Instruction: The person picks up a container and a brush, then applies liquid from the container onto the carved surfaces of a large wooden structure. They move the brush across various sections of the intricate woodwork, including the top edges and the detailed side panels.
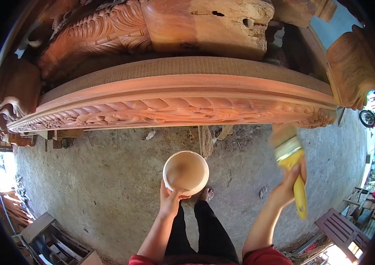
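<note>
A round tub (186, 171) with a pale rim and brownish contents is gripped at its lower left edge by my left hand (171, 198). My right hand (288, 185) is wrapped round the yellow handle of a wide paintbrush (290, 152), its bristles pointing up and slightly blurred. The bristle tips are at the lower edge of a long carved wooden rail (187, 106), towards its right end; whether they touch it I cannot tell. The rail's front shows raised leaf-like carving, reddish in tone.
Behind the rail lies a large carved wooden piece (108, 28) with a rough, holed end. Carved wooden ends (359, 66) stand at both sides. Below is a concrete floor (108, 176), with a wooden frame (55, 243) at lower left and a slatted panel (342, 232) at lower right.
</note>
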Available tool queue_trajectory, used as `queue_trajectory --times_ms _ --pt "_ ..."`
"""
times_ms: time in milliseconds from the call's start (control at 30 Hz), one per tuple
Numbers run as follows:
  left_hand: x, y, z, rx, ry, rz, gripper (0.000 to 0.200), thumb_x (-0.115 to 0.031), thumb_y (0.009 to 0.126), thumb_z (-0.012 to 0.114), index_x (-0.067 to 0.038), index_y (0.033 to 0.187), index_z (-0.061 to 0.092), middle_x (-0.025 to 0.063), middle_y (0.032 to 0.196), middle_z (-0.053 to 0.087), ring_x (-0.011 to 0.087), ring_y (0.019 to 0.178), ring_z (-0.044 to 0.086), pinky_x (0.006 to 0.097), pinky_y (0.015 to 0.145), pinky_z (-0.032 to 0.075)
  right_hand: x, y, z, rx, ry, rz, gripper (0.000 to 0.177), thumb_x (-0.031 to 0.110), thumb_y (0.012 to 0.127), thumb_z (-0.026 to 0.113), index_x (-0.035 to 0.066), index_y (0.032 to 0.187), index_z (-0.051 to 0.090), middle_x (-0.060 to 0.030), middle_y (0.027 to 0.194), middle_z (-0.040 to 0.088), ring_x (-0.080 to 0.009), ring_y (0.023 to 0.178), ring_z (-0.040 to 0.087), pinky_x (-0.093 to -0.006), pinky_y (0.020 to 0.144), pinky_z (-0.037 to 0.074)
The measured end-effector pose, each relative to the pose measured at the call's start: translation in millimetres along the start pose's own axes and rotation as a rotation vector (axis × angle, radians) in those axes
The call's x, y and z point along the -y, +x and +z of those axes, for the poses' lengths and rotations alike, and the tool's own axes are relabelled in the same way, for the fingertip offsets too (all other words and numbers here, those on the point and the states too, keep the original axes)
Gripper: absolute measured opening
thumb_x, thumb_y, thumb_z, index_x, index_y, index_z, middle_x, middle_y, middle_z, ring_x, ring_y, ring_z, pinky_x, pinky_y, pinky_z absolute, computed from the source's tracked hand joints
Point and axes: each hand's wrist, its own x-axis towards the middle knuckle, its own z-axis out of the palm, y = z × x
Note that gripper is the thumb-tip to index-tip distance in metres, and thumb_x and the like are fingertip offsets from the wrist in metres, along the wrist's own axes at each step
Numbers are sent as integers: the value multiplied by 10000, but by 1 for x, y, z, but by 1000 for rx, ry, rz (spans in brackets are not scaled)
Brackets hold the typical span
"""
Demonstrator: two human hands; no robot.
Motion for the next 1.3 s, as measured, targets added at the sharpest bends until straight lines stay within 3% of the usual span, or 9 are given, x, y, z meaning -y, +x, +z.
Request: queue_trajectory --times_ms 333,433,533,700,767,1000,1200,1233,1300 --pt "-13 -8 0 12 -62 26 478 4 739 491 10 1182 312 160 998 523 240 755 609 323 563 549 -44 -50 103 106 -152 -578 293 99 831 513 -46 1086 512 -214 1157 486 -250 906 566 -337 772 465" --pt "-17 -17 4 -85 -151 81 448 6 730 475 36 1154 335 176 946 539 249 678 614 316 529 543 -47 -92 116 592 -12 -606 250 16 748 573 111 978 599 -130 1054 577 -110 569 560 -234 486 474" --pt "-9 -24 -18 -126 -77 106 483 -74 704 493 20 1154 345 162 946 542 256 661 609 317 514 540 -32 -85 121 920 158 -507 232 -4 730 603 63 952 596 -94 1050 586 -164 724 605 -262 591 517" --pt "3 -39 -36 -212 -37 102 391 -155 705 495 23 1049 439 134 801 582 238 566 597 288 499 515 -80 -40 104 740 697 -93 300 62 737 632 90 1030 575 -114 1060 571 -215 928 583 -311 794 496" --pt "5 -42 -41 -209 -42 96 373 -158 707 492 22 1031 448 130 784 584 235 563 596 288 499 511 -91 -8 74 522 442 -410 268 99 781 598 60 1045 567 -124 1047 575 -208 964 557 -314 817 481" --pt "4 -44 -30 -196 -97 77 351 -160 708 492 9 1014 457 115 751 583 226 556 589 287 517 512 -81 42 9 -43 -80 -215 317 131 843 521 -36 1112 496 -171 1147 500 -232 1011 515 -368 822 446" --pt "7 -42 -19 -141 -115 84 383 -169 705 503 -19 1051 441 105 851 571 222 600 592 292 531 516 -76 -27 83 183 -38 -520 235 73 817 526 22 1041 570 -143 1138 522 -164 885 570 -257 785 438" --pt "10 -41 -16 -137 -121 85 383 -169 705 503 -19 1051 441 105 851 571 222 600 592 292 531 516 -69 -62 94 435 228 9 237 53 773 577 82 1007 606 -173 1191 477 -162 835 594 -240 696 471" --pt "13 -42 -14 -176 -218 88 421 -121 691 479 81 1053 405 182 777 588 268 594 615 303 532 541 -43 -79 114 319 3 -520 280 42 703 645 124 970 630 -207 1183 468 -143 712 617 -220 527 506"
